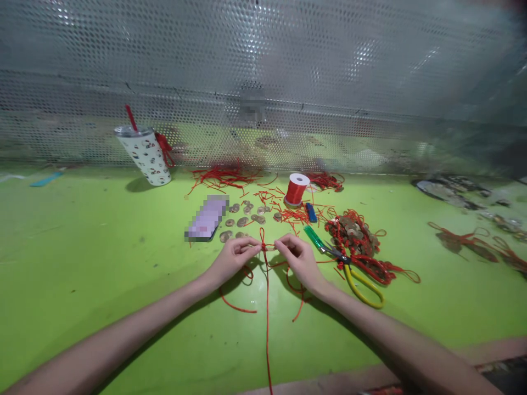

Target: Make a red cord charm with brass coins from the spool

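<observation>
A red cord [267, 307] with a small loop at its top and a knot below runs down toward the near edge. My left hand [236, 257] pinches the cord at the left of the knot. On the knot's other side, my right hand [300, 260] has its thumb and finger closed on the cord too. Loose red ends curl on the green table [164, 340] beneath both hands. Several round coins [242, 221] lie just beyond my left hand. Scissors with yellow handles [364, 288] rest to the right of my right hand, beside a green lighter [314, 239].
Behind are a purple phone [208, 218], a patterned tumbler [146, 156], a red thread spool [296, 190], a blue lighter [311, 212] and red scraps [224, 175]. Tied coins [352, 233] are heaped at right. A perforated metal screen [206, 66] closes the back.
</observation>
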`<state>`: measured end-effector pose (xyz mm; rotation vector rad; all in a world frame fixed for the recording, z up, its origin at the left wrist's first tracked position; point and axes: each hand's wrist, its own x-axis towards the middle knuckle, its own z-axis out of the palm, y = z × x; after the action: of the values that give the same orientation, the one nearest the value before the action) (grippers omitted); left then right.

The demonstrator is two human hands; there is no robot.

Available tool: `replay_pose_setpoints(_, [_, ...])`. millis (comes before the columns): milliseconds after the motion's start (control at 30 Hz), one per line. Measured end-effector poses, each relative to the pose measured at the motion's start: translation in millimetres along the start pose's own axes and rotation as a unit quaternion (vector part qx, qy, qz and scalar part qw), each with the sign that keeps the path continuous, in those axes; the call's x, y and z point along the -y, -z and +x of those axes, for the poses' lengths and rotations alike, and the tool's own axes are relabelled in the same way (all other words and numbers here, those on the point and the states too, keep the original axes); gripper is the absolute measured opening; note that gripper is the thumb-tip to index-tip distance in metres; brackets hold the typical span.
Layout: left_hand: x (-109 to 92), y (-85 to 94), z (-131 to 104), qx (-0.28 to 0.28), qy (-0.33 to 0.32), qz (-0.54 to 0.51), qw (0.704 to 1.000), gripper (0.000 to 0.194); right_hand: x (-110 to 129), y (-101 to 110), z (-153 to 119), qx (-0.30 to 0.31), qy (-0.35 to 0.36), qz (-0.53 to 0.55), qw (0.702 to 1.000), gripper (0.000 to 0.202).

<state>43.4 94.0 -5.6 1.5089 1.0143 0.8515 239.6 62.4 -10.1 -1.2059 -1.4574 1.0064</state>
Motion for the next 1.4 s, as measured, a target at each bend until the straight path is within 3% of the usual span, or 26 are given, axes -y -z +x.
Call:
replay_pose_setpoints(300, [1.5,-5.7,0.0,0.014,0.010,-0.038,0.999,0.031,-5.8,4.0,3.9,-0.040,0.009,-0.035,0.999,0.032])
replay_pose_setpoints(500, [8.7,-3.3,0.9,0.012,0.002,-0.028,1.000,0.031,-7.5,3.0,3.5,-0.011,0.006,-0.035,0.999,0.032])
replay_pose_setpoints(733, [8.5,-3.7,0.9,0.023,-0.010,-0.023,0.999,0.029,-3.5,-2.7,-0.6,0.000,0.096,-0.153,0.984,0.023])
replay_pose_setpoints(833, [10.4,-3.9,1.3,0.034,-0.009,-0.027,0.999,0.030,-3.4,-6.7,-2.1,0.012,0.114,-0.150,0.982,0.019])
replay_pose_setpoints(1133, [14.7,-5.4,3.1,0.030,0.009,-0.023,0.999,0.028,-2.8,-8.0,1.3,0.045,0.014,-0.013,0.999,0.026])
replay_pose_setpoints(1400, [4.2,-6.3,2.3,0.005,0.006,-0.042,0.999,0.029,-0.8,-7.2,2.3,0.038,-0.027,0.026,0.999,0.032])
